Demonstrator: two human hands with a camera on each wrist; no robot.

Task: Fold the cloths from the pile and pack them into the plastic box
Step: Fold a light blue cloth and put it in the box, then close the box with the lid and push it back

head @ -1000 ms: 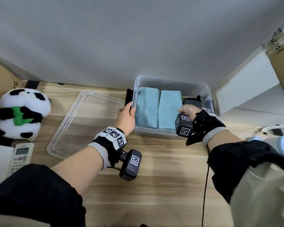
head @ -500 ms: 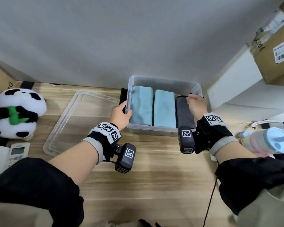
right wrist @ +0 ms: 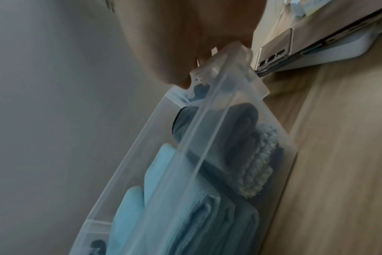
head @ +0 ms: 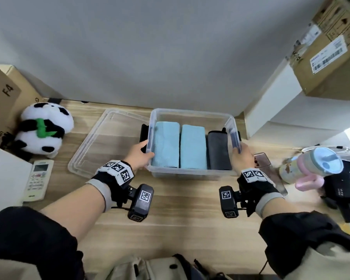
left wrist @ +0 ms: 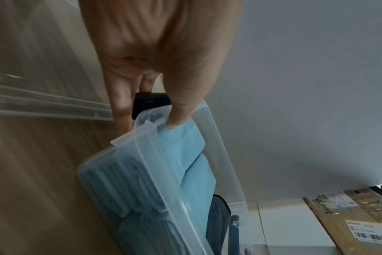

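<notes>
A clear plastic box [head: 192,115] stands on the wooden desk near the wall. Two folded light blue cloths [head: 167,145] [head: 192,147] and a folded dark grey cloth [head: 218,150] lie side by side in it. My left hand [head: 138,155] grips the box's left rim [left wrist: 150,120], thumb inside against the blue cloth [left wrist: 181,138], fingers outside. My right hand [head: 241,156] grips the right rim [right wrist: 227,57], thumb over the edge. In the right wrist view the grey cloth [right wrist: 233,124] shows through the wall [right wrist: 273,138]. No loose cloth pile is in view.
The box's clear lid [head: 101,142] lies flat to the left. Further left are a plush panda [head: 42,130] and a remote [head: 38,179]. A phone [head: 263,159], a pastel tumbler [head: 311,166] and a black bag [head: 343,184] crowd the right. Cardboard boxes [head: 331,49] sit above.
My right hand left the grey cloth inside the box and moved out to grip the right rim. The left hand stays on the left rim.
</notes>
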